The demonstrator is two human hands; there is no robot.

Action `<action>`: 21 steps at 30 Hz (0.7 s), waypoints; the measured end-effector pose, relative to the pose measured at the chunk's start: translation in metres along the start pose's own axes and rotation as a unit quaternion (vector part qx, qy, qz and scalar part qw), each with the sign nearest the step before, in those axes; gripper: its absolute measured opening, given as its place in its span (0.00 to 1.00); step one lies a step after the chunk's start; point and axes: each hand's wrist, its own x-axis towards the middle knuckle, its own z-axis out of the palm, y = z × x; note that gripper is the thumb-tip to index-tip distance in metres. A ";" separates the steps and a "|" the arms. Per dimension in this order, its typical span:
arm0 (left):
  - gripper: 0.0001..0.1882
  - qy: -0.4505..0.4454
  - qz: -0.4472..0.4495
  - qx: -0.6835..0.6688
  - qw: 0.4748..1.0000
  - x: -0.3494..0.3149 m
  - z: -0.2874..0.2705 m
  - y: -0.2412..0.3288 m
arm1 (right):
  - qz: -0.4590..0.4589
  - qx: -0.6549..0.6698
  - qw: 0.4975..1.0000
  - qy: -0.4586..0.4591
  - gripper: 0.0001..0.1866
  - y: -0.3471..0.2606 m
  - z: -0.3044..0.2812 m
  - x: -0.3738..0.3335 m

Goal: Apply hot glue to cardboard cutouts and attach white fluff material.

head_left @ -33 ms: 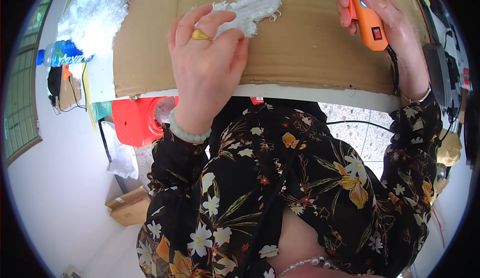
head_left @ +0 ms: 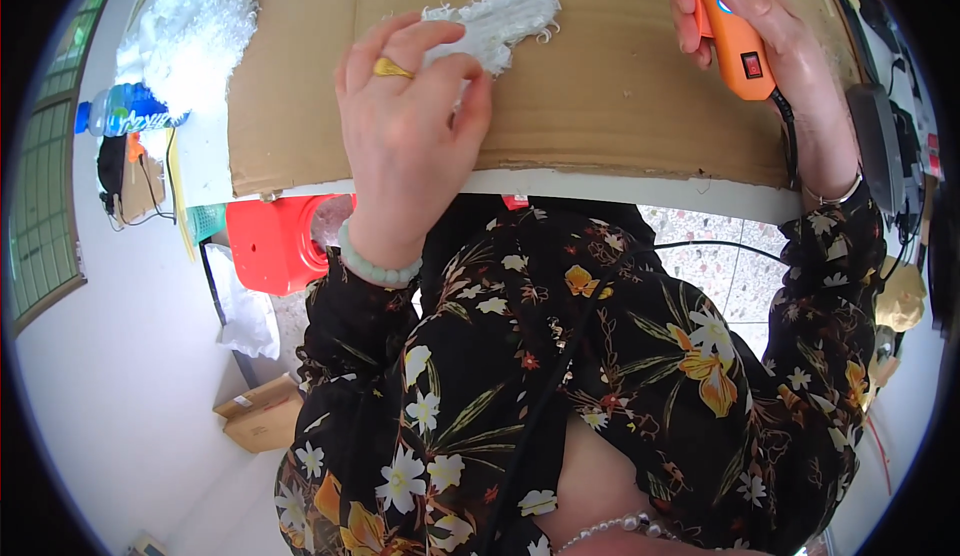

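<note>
Shaggy white fabric (head_left: 512, 20) lies at the fingertips of my left hand (head_left: 408, 121), thumb and forefinger curled almost together; from my remote seat, I cannot tell whether they pinch it. My right hand (head_left: 775, 31) wraps the orange glue gun (head_left: 742, 54), fingers around its trigger, presumably for control. Beneath, cardboard (head_left: 610, 106) probably shields the white table (head_left: 720, 202).

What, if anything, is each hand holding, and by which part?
Right hand: the orange corded tool, by its handle. Left hand: at the white fluffy piece; whether gripped, cannot be told.
</note>
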 end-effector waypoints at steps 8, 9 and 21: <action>0.10 -0.007 -0.112 -0.026 0.993 0.002 -0.002 -0.017 | -0.015 0.049 0.999 0.010 0.16 0.008 0.008 0.005; 0.13 0.010 -0.111 -0.036 0.993 0.002 -0.001 -0.018 | -0.012 0.055 0.998 0.015 0.16 0.009 0.009 0.005; 0.08 -0.047 0.010 -0.001 0.999 0.022 0.001 -0.019 | -0.021 0.051 0.998 -0.032 0.17 0.006 0.007 0.009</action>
